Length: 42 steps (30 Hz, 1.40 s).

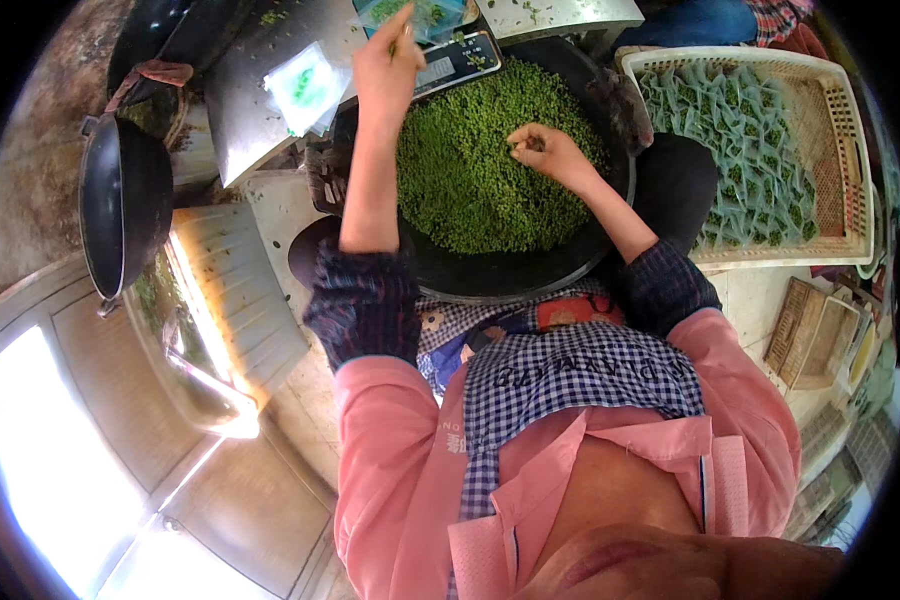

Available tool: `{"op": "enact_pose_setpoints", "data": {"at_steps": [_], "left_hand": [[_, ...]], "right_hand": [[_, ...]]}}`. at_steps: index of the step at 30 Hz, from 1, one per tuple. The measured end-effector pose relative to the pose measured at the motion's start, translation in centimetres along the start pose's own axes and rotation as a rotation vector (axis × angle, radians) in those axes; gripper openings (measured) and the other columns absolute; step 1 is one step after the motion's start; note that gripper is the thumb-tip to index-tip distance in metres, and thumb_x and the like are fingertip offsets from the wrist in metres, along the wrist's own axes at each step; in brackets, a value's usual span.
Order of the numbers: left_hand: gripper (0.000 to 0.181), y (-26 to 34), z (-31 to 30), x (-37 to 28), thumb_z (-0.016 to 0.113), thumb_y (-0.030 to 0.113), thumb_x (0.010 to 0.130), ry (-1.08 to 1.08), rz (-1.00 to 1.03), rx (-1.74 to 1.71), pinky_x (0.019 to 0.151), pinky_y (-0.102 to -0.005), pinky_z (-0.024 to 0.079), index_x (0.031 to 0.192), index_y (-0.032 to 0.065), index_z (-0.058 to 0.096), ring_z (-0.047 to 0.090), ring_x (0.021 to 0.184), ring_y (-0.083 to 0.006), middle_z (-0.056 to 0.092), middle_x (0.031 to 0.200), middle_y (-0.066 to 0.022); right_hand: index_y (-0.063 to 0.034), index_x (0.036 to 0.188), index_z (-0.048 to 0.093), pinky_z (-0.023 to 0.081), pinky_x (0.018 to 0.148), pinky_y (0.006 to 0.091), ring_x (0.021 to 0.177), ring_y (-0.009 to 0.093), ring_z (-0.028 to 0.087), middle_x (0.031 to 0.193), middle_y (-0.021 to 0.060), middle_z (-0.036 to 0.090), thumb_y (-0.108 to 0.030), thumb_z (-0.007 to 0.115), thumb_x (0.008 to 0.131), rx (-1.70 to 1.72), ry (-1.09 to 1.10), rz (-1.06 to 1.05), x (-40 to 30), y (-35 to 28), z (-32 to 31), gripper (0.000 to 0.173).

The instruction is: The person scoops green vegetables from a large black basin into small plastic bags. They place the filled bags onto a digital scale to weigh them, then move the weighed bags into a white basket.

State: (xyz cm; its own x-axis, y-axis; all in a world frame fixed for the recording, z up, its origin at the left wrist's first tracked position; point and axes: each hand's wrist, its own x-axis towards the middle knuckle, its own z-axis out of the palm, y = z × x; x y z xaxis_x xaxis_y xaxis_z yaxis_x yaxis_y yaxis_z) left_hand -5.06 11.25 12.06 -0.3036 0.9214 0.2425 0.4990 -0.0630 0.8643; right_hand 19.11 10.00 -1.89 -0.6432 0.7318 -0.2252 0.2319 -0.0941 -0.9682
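Observation:
A wide black pan point(517, 281) of small green peppercorn-like berries point(487, 165) rests at my lap. My right hand point(551, 154) hovers over its right part, fingers curled around a small dark clump, probably of the berries. My left hand point(390, 60) is raised beyond the pan's far left rim, fingertips together near a clear bag of green pieces point(427, 16) on a digital scale point(457, 64); a small green bit shows at its fingers. A stack of clear plastic bags point(307, 86) lies on the metal table point(247, 112), left of my left hand.
At the right, a cream plastic crate point(859, 165) holds many filled clear bags point(750, 157). A black wok point(127, 202) stands at the far left. Wooden boxes point(814, 334) are on the floor at right. Another person's leg point(697, 26) is at the top right.

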Motion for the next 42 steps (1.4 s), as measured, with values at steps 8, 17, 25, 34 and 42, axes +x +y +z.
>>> {"op": "enact_pose_setpoints", "data": {"at_steps": [8, 17, 25, 34, 42], "left_hand": [[0.033, -4.7, 4.7, -12.6, 0.057, 0.023, 0.091, -0.121, -0.697, -0.424, 0.047, -0.0231, 0.037, 0.115, 0.0011, 0.059, 0.042, 0.049, -0.0065, 0.05, 0.059, 0.0011], [0.03, -5.7, 5.3, -14.3, 0.057, 0.02, 0.091, -0.066, -0.828, -0.548, 0.062, -0.0257, 0.051, 0.116, 0.0038, 0.058, 0.05, 0.062, -0.0072, 0.058, 0.082, -0.0015], [0.029, -7.2, 5.4, -15.0, 0.056, 0.016, 0.09, -0.045, -0.81, -0.589, 0.069, -0.0271, 0.053, 0.115, 0.0016, 0.058, 0.052, 0.065, -0.0071, 0.06, 0.084, -0.0024], [0.029, -6.3, 5.4, -15.0, 0.055, 0.017, 0.091, -0.083, -0.805, -0.535, 0.066, -0.027, 0.052, 0.117, 0.0042, 0.058, 0.053, 0.065, -0.0082, 0.06, 0.084, -0.0021], [0.029, -6.2, 5.4, -15.0, 0.056, 0.015, 0.09, -0.079, -0.836, -0.562, 0.068, -0.0262, 0.05, 0.116, 0.0027, 0.058, 0.053, 0.067, -0.0087, 0.06, 0.089, -0.0022]], "right_hand": [[-0.0068, 0.089, 0.058, 0.047, 0.074, 0.0406, 0.088, 0.027, 0.06, 0.083, 0.0088, 0.06, -0.013, 0.067, 0.069, -1.228, 0.029, -0.222, 2.6, -1.0, 2.6, 0.022], [-0.0059, 0.084, 0.059, 0.048, 0.067, 0.0353, 0.076, 0.024, 0.06, 0.082, 0.0079, 0.06, -0.018, 0.067, 0.076, -0.578, 0.139, -0.138, 1.6, -2.6, 0.3, 0.017], [-0.0031, 0.089, 0.061, 0.046, 0.068, 0.0324, 0.073, 0.013, 0.057, 0.08, 0.0033, 0.06, -0.022, 0.063, 0.084, -0.331, 0.137, -0.018, 2.1, -2.6, -2.8, 0.019], [-0.0049, 0.102, 0.06, 0.051, 0.072, 0.0433, 0.085, 0.031, 0.06, 0.095, 0.014, 0.062, -0.014, 0.064, 0.08, -1.092, -0.118, -0.141, 3.3, -0.7, -0.8, 0.024], [-0.0091, 0.098, 0.065, 0.046, 0.083, 0.0404, 0.101, 0.026, 0.052, 0.11, 0.0085, 0.053, -0.029, 0.069, 0.08, -0.72, 0.016, -0.209, 2.4, -3.6, -3.4, 0.027]]}}
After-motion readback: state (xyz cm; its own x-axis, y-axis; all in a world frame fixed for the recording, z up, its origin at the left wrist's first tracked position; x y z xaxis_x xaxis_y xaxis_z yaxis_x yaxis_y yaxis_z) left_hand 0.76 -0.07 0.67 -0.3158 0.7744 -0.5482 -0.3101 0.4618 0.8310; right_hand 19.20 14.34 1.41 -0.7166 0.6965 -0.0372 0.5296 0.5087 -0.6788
